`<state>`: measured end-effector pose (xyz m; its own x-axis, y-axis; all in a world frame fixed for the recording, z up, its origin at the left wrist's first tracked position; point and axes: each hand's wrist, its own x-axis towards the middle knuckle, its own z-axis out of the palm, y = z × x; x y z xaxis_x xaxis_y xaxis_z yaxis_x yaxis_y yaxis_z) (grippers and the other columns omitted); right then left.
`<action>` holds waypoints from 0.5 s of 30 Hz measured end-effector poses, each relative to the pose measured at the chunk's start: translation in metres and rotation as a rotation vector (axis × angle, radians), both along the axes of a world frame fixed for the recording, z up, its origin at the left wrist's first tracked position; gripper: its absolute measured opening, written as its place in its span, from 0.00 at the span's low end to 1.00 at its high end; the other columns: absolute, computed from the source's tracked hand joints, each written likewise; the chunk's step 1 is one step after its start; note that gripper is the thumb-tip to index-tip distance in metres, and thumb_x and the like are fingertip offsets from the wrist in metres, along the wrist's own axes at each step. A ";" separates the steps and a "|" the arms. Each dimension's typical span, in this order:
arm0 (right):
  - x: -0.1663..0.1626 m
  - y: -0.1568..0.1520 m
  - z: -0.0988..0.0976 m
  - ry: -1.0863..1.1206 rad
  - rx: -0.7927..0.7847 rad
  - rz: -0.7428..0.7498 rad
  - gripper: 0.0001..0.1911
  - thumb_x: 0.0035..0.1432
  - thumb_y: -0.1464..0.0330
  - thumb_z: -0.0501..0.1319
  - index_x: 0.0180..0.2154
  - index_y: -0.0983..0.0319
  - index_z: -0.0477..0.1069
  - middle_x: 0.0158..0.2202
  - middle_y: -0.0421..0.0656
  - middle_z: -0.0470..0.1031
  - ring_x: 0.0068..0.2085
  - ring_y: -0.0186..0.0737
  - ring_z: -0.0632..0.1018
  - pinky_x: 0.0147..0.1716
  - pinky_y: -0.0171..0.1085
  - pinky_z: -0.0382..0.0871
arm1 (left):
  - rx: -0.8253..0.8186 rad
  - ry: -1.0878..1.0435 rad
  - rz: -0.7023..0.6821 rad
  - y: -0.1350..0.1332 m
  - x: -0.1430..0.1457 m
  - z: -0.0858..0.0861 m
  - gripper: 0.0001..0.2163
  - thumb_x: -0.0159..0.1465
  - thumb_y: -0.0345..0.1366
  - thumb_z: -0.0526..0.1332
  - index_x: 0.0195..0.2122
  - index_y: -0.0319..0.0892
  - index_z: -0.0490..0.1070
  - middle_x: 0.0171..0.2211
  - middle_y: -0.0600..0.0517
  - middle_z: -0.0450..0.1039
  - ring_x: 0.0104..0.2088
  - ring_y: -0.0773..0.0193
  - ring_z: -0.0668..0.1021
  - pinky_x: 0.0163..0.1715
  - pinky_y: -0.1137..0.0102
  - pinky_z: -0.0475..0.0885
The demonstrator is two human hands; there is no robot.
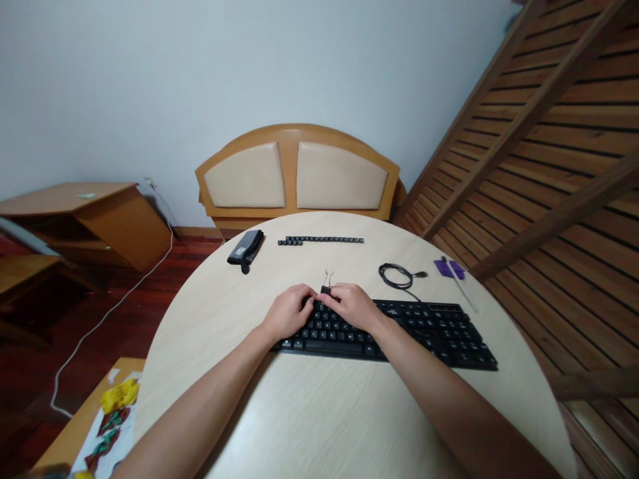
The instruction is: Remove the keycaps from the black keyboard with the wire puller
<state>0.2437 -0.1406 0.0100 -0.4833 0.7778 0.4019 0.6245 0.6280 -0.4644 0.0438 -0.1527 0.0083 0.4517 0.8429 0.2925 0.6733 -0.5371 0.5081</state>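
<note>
A black keyboard (339,336) lies on the round table, several keys gone from its top left part. Over its upper edge, my right hand (353,306) pinches a small black binder clip (325,290) between thumb and fingers. The clip's thin wire arms point up and away from me. Close beside it, my left hand (290,310) is curled over the keyboard's left end, thumb and index finger drawn together near the clip. Whatever its fingertips hold is too small to make out. Both hands cover part of the keys.
Loose keycaps (329,239) lie in rows at the back of the round table (210,319). A dark grey folded pouch (246,247) is at the back left. To the right are a coiled cable (396,275), a purple cloth (449,268) and a thin whitish stick (463,287).
</note>
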 end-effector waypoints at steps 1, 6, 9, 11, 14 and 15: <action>0.000 0.000 0.000 0.007 -0.014 0.004 0.23 0.67 0.59 0.56 0.22 0.62 0.71 0.23 0.41 0.72 0.26 0.34 0.71 0.29 0.34 0.58 | 0.002 0.003 -0.004 0.000 0.000 0.000 0.08 0.68 0.34 0.52 0.39 0.43 0.70 0.38 0.50 0.76 0.41 0.58 0.77 0.43 0.64 0.71; 0.000 0.001 0.003 0.053 -0.103 0.001 0.20 0.67 0.60 0.55 0.27 0.62 0.76 0.25 0.42 0.76 0.28 0.35 0.73 0.29 0.33 0.60 | 0.014 0.017 -0.008 -0.001 0.000 0.001 0.08 0.68 0.34 0.52 0.39 0.43 0.71 0.39 0.49 0.76 0.42 0.57 0.76 0.44 0.64 0.71; 0.000 -0.001 0.004 0.049 -0.105 -0.027 0.21 0.67 0.59 0.55 0.27 0.62 0.77 0.25 0.42 0.76 0.28 0.36 0.74 0.28 0.33 0.61 | 0.023 0.009 -0.017 -0.002 0.000 0.003 0.08 0.67 0.35 0.53 0.39 0.43 0.71 0.39 0.49 0.76 0.42 0.57 0.77 0.44 0.64 0.71; 0.000 -0.003 0.005 0.061 -0.113 -0.032 0.19 0.67 0.59 0.56 0.30 0.62 0.78 0.27 0.43 0.78 0.28 0.37 0.75 0.29 0.33 0.62 | 0.029 0.007 -0.062 -0.002 -0.001 0.004 0.05 0.65 0.35 0.57 0.40 0.44 0.71 0.40 0.49 0.76 0.43 0.57 0.77 0.46 0.64 0.72; -0.001 -0.004 0.007 0.089 -0.141 -0.027 0.19 0.67 0.60 0.56 0.31 0.61 0.79 0.29 0.43 0.80 0.30 0.38 0.77 0.30 0.33 0.63 | 0.027 0.004 -0.133 -0.001 -0.003 0.005 0.07 0.61 0.35 0.61 0.41 0.44 0.71 0.44 0.50 0.75 0.44 0.57 0.77 0.48 0.63 0.71; -0.001 -0.004 0.007 0.096 -0.149 -0.027 0.19 0.67 0.60 0.56 0.31 0.61 0.79 0.29 0.43 0.81 0.30 0.38 0.78 0.29 0.33 0.64 | 0.021 0.000 -0.139 -0.001 -0.003 0.005 0.07 0.62 0.36 0.62 0.41 0.44 0.72 0.44 0.50 0.75 0.44 0.57 0.77 0.49 0.63 0.71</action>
